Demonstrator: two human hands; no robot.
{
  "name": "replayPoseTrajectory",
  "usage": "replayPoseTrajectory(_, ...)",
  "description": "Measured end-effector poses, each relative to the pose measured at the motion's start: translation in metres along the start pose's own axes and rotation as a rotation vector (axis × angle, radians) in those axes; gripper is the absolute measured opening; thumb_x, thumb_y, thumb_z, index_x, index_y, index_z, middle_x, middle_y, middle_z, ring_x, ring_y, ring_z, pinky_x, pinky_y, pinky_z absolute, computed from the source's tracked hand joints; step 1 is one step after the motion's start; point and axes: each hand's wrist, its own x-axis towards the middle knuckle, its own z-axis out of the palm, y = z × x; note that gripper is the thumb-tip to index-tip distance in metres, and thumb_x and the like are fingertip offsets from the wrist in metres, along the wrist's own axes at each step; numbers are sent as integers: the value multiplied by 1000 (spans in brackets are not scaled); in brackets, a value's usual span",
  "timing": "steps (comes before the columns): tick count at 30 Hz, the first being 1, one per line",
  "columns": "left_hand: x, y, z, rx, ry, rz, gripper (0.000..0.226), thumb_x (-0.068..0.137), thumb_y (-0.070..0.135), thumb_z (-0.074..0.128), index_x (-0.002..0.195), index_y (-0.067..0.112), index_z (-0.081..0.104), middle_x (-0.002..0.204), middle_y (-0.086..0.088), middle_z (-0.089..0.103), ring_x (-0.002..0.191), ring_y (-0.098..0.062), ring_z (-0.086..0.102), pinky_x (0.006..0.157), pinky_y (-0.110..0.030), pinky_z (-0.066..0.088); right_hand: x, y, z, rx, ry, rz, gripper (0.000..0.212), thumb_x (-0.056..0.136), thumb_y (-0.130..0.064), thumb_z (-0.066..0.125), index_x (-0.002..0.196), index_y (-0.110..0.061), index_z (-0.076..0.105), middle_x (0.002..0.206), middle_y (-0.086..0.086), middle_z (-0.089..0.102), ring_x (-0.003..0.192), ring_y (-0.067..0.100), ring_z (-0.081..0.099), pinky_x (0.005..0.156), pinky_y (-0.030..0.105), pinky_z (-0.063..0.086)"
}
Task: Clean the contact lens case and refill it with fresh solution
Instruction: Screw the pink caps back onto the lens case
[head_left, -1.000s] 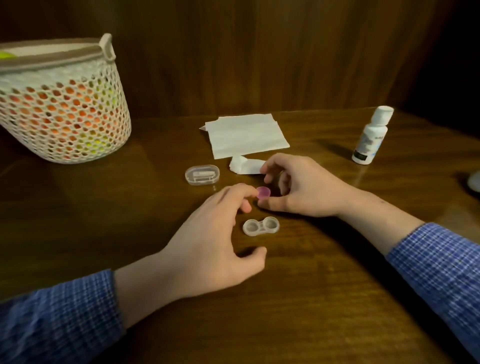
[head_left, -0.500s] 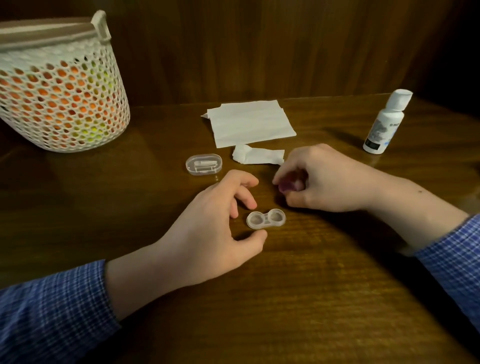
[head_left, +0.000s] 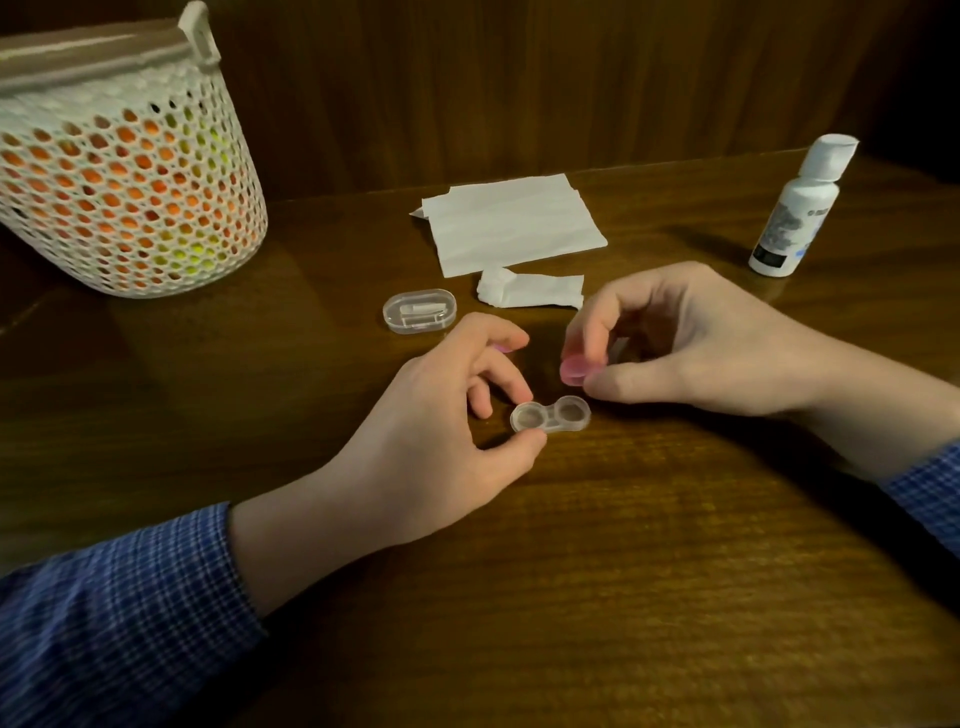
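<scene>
I see the dark wooden worktop (head_left: 623, 571) carrying everything. My left hand (head_left: 431, 431) pinches the clear 2-well plastic lens case (head_left: 550, 414) at its left end, fingers curled. My right hand (head_left: 691, 343) pinches a small pink round cap (head_left: 574, 370) just above the case.

Mesh basket (head_left: 124, 171) on wooden table (head_left: 623, 571)

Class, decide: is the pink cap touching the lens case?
Apart. The head view shows dark table between the pink cap, pinched by the right hand, and the lens case.
</scene>
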Motion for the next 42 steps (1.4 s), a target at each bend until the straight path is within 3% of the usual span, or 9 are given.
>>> replayPoseTrajectory(4,0,0,1,-8,11,-1,65,82,24,83,139,15,52,97,14,69,83,-14,62,71,-25,56,-1,-3,5,-59,-77,15,9,78,-14,84,83,-12,76,96,-1,77,97,17,72,87,34,59)
replayPoseTrajectory(10,1,1,1,9,24,5,62,83,24,83,137,16,53,95,13,71,78,-12,62,62,-17,49,-2,-4,7,-124,-120,10,11,77,-19,87,83,-24,80,96,-4,75,93,22,69,89,47,56)
replayPoseTrajectory(15,2,0,0,-13,28,-10,61,83,25,84,135,18,55,93,14,72,78,-13,63,61,-17,49,-2,-2,9,-153,-127,10,13,76,-18,88,83,-25,80,91,-11,73,87,21,68,84,44,57)
replayPoseTrajectory(23,1,0,0,-19,24,-27,62,82,25,84,136,19,55,94,15,72,79,-13,64,63,-20,52,-3,-3,11,-162,-131,3,14,78,-26,84,90,-30,78,95,-7,73,82,18,66,75,45,57)
replayPoseTrajectory(33,2,0,-1,-19,22,-17,61,83,24,83,136,17,55,94,14,73,80,-13,64,63,-17,50,-5,-5,13,-161,-135,-6,16,78,-29,83,93,-26,78,95,-6,75,89,19,68,81,48,58)
replayPoseTrajectory(42,2,0,-1,-25,13,-33,63,82,26,84,137,22,54,94,16,72,71,-13,62,59,-15,49,-6,-5,10,-186,-135,-17,14,80,-20,83,93,-25,79,96,-8,77,93,17,72,85,37,59)
